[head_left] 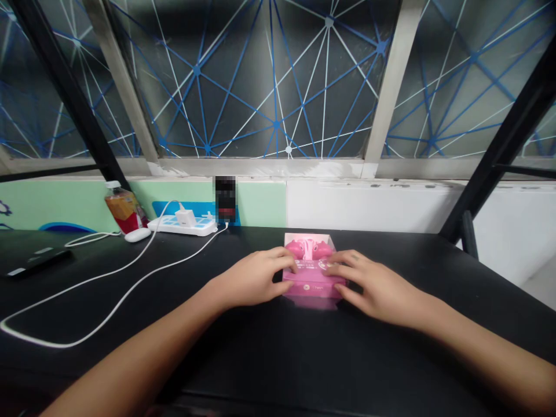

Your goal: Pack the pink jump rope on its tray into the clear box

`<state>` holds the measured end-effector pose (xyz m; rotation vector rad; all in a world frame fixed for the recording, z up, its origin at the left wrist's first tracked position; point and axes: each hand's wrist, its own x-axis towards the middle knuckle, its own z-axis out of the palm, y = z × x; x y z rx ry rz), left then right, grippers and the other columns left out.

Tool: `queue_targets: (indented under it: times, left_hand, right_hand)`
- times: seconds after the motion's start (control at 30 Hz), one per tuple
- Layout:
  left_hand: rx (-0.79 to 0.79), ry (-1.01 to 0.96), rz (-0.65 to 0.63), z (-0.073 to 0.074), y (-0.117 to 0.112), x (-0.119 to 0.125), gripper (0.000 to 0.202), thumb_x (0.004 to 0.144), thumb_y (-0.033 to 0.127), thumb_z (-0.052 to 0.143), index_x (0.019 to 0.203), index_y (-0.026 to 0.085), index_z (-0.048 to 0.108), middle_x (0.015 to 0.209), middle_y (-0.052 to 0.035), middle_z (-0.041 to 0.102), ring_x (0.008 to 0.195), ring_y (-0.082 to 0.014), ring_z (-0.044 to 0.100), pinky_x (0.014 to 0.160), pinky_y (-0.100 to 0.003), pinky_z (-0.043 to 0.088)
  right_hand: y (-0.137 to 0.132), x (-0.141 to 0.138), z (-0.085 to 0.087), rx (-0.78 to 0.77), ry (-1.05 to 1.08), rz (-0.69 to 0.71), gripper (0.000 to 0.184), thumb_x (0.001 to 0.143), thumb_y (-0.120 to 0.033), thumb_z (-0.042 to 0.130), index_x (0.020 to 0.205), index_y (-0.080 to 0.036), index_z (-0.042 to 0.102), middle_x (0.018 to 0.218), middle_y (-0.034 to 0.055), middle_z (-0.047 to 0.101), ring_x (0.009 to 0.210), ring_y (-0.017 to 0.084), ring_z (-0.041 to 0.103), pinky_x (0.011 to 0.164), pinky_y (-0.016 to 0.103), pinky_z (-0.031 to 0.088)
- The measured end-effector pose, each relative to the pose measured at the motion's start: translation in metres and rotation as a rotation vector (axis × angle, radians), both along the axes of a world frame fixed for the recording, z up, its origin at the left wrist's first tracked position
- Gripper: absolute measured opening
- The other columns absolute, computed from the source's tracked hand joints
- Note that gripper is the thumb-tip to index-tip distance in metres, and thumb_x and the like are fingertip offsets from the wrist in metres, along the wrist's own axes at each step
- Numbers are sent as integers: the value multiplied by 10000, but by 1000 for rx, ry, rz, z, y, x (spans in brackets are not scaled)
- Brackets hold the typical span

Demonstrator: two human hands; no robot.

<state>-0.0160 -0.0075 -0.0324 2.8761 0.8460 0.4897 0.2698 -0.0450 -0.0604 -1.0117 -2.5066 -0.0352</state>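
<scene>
A small pink box (311,277) lies on the black table (278,353), with pink rounded items showing at its far end. My left hand (254,277) grips the box's left side, fingers curled onto its top. My right hand (374,284) holds the right side, fingers laid across the top and thumb along the near edge. Both hands are closed on the box.
A white power strip (182,225) with a charger and white cables (108,289) sits at the back left. A bottle (123,209), a white mouse-like object (138,234) and a dark flat device (35,259) lie further left. Black frame posts (499,145) rise at both sides.
</scene>
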Motion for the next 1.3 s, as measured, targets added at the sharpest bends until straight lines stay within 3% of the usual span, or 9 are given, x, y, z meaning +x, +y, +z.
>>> queue_targets:
  times: [0.4, 0.6, 0.93, 1.13, 1.3]
  left_hand:
    - [-8, -21, 2, 0, -1, 1, 171, 895, 222, 586, 1062, 229, 621, 1258, -48, 599, 1112, -217, 604, 993, -353, 458]
    - [-23, -33, -8, 3, -4, 0, 197, 875, 186, 564, 1063, 225, 610, 1223, -46, 608, 1081, -208, 611, 969, -343, 466]
    - [-26, -18, -21, 5, -5, -2, 323, 810, 123, 537, 1108, 229, 602, 1234, -52, 601, 1104, -221, 601, 966, -344, 474]
    - [-22, -23, -23, 4, -5, -3, 323, 827, 126, 540, 1128, 234, 593, 1276, -49, 582, 1133, -220, 590, 991, -351, 465]
    - [-25, -55, -40, 4, -5, -3, 344, 881, 191, 546, 1220, 247, 570, 1314, -58, 569, 1175, -218, 572, 1005, -356, 464]
  right_hand:
    - [0, -1, 1, 8, 16, 3, 303, 931, -221, 527, 1218, -273, 610, 1269, 77, 601, 1230, 260, 518, 952, 473, 533]
    - [-2, -1, 3, -21, 33, 23, 398, 883, -145, 536, 1255, -275, 591, 1288, 79, 595, 1248, 268, 503, 966, 487, 520]
    - [-2, 6, 11, -148, 82, 96, 475, 884, -103, 494, 1331, -265, 512, 1350, 63, 569, 1330, 243, 434, 1096, 502, 403]
    - [-2, 9, 14, -190, 67, 106, 422, 926, -150, 489, 1333, -262, 499, 1369, 64, 550, 1336, 232, 429, 1111, 491, 386]
    - [-2, 5, 10, -138, 88, 18, 345, 945, -297, 536, 1286, -247, 538, 1360, 88, 541, 1297, 252, 473, 1086, 482, 414]
